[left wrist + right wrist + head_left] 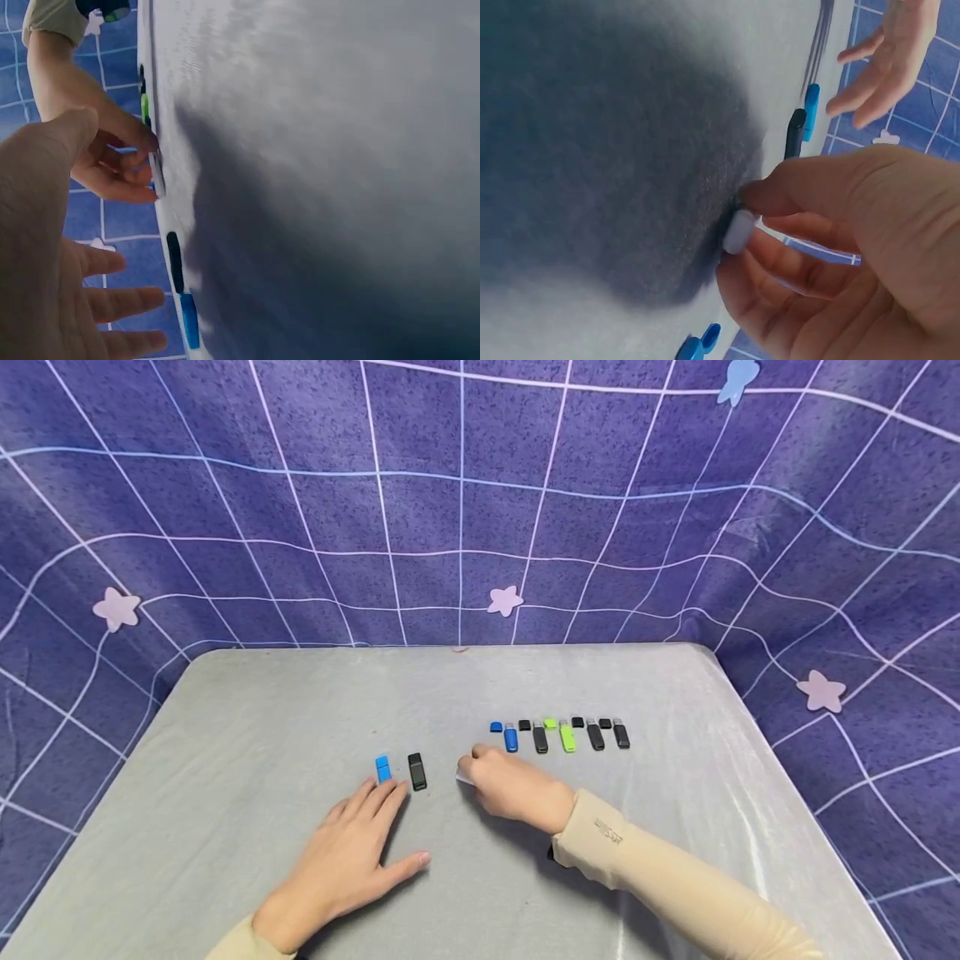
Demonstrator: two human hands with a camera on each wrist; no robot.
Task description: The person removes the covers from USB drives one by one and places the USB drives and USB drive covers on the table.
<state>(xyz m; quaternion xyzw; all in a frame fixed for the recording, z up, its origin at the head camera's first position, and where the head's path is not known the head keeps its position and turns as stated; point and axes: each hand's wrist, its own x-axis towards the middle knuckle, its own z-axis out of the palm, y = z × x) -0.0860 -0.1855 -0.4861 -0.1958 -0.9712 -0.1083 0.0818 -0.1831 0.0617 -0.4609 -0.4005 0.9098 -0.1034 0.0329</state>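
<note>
My right hand pinches a small whitish USB stick between thumb and fingers, low over the table. Part of the stick is hidden by the fingers. My left hand is spread with straight fingers, its fingertips just in front of a capped light-blue USB stick. Whether they touch it I cannot tell; the left wrist view shows the blue stick beyond the fingertips. Between the hands lies a capped black USB stick. Behind the right hand, uncapped sticks stand in a row, starting with a blue USB stick.
The row continues with a black stick, a green stick and two more black ones. Small caps, such as a green cap, lie beside them. A grey cloth covers the table; a purple gridded curtain surrounds it.
</note>
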